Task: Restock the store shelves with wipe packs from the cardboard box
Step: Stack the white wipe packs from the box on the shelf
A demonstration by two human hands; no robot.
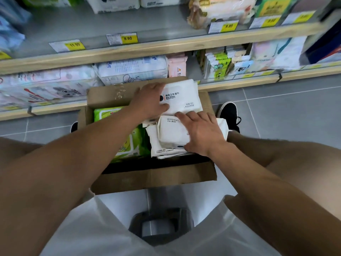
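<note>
An open cardboard box (153, 178) sits on the floor between my knees, in front of the shelves. My left hand (149, 100) grips a white wipe pack (184, 97) by its left edge, thumb on its front, at the box's far side. My right hand (201, 132) grips the right side of a second white wipe pack (171, 132), which lies on more white packs. Green wipe packs (132, 143) fill the left half of the box, partly hidden under my left forearm.
The upper shelf (92, 24) has a bare grey stretch behind yellow price tags (129, 38). The lower shelf (238, 84) holds pastel tissue and wipe packs. My black shoe (228, 113) stands on the grey tile floor right of the box.
</note>
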